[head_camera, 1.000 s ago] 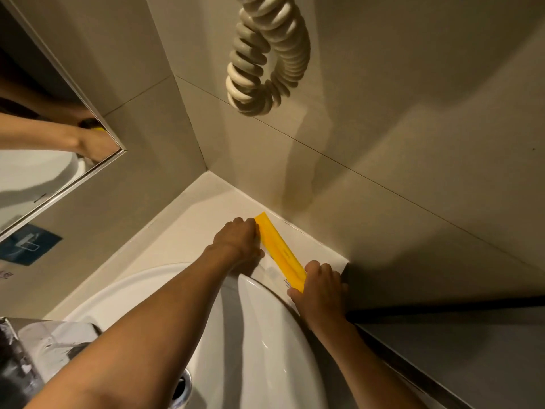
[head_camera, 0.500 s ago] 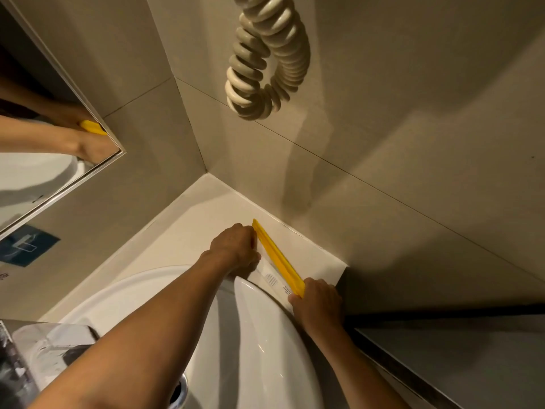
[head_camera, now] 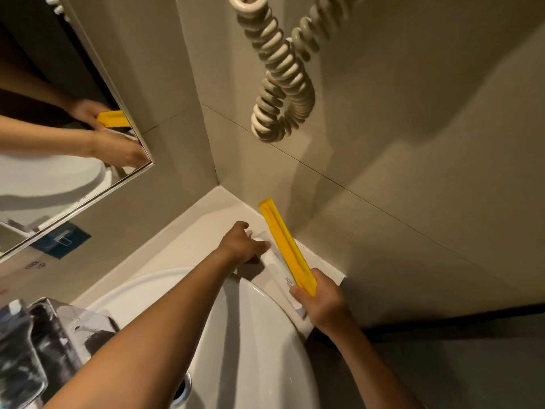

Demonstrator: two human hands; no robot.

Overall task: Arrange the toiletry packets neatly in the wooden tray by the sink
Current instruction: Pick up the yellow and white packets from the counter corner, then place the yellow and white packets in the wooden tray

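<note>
Sink counter [head_camera: 182, 240]: right hand [head_camera: 326, 302] grips long yellow packet [head_camera: 284, 245]; left hand [head_camera: 243, 245] apparently pinches white packet [head_camera: 275, 265].

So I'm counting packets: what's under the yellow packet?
A white packet lies under the yellow packet, held by the right hand. Anything beneath is covered.

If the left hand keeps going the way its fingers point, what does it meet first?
Probably the tiled wall at the counter corner; the left hand points along bare counter, though depth is uncertain.
</note>
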